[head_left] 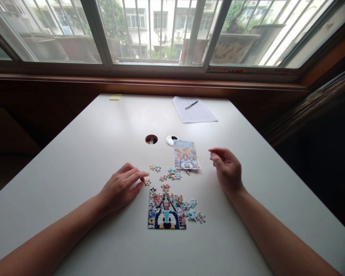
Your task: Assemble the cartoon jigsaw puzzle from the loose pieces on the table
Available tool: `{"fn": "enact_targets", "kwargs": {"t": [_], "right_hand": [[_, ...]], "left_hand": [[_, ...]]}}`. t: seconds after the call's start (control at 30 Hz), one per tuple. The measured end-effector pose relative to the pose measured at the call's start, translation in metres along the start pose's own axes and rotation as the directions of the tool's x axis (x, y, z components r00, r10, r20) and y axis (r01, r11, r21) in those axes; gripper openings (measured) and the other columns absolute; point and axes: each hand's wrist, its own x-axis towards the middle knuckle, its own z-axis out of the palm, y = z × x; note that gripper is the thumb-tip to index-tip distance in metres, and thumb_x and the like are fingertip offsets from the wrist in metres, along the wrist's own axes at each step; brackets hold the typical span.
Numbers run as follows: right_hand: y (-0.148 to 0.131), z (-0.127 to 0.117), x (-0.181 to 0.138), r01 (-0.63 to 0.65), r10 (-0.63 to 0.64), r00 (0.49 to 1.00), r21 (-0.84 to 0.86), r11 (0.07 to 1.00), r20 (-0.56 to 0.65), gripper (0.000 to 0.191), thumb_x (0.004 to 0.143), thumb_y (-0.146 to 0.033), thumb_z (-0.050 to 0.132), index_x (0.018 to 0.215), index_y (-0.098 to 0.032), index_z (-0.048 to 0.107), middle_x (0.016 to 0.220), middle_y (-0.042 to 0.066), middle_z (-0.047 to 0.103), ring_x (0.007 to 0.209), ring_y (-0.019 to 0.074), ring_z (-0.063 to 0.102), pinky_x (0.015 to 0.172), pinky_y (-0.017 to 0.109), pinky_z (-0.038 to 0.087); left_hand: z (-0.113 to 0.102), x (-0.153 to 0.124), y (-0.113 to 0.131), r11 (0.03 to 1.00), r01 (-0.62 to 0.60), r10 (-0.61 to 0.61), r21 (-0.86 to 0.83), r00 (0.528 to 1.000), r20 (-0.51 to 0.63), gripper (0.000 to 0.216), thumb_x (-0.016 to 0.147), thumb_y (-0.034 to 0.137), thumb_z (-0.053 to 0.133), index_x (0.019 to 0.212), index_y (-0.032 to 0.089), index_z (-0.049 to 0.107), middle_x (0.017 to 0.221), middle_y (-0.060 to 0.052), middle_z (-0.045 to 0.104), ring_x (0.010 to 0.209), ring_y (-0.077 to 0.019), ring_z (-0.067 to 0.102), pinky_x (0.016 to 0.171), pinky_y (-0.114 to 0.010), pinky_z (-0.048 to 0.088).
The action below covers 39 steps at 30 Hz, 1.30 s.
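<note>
Apparently piece-picking step: left hand [122,188] touched loose puzzle piece [147,182], grasp unclear; right hand [227,169] hovered half-curled, empty; next move needed matching gap in assembled puzzle [166,211].

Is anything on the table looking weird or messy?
Yes. The round cap lies beside the open hole in the table, not in it. Loose pieces lie scattered by the half-built puzzle.

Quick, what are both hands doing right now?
Left hand: open, resting on the table, fingertips at a loose puzzle piece.
Right hand: curled above the table; whether it holds anything cannot be told.
</note>
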Motion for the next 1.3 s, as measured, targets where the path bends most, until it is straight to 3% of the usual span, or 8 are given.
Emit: {"fn": "enact_targets", "kwargs": {"t": [0.57, 1.3], "right_hand": [[0.0003, 0.0003, -0.0003, 0.006, -0.006, 1.0, -0.004, 1.0, 0.0, 0.014, 0.088, -0.029, 0.063, 0.096, -0.021, 0.071, 0.083, 0.003, 0.067, 0.074, 0.0169, 0.061, 0.064, 0.03, 0.048], [0.0014, -0.0006, -0.0004, 0.014, -0.014, 1.0, -0.017, 1.0, 0.003, 0.013, 0.089, -0.028, 0.063, 0.096, -0.021, 0.071, 0.084, 0.003, 0.067, 0.074, 0.0164, 0.061, 0.063, 0.029, 0.047]], "left_hand": [[-0.005, 0.0022, 0.0041, 0.999, 0.03, -0.03, 0.027, 1.0, -0.001, 0.018, 0.091, 0.015, 0.059, 0.107, 0.021, 0.065, 0.099, -0.005, 0.064, 0.094, -0.0219, 0.052, 0.085, -0.036, 0.046], [-0.0036, 0.0028, 0.0033, 0.999, 0.025, -0.027, 0.039, 0.999, 0.045, 0.017, 0.092, 0.023, 0.062, 0.109, 0.023, 0.067, 0.102, -0.006, 0.064, 0.096, -0.022, 0.051, 0.086, -0.037, 0.047]]}}
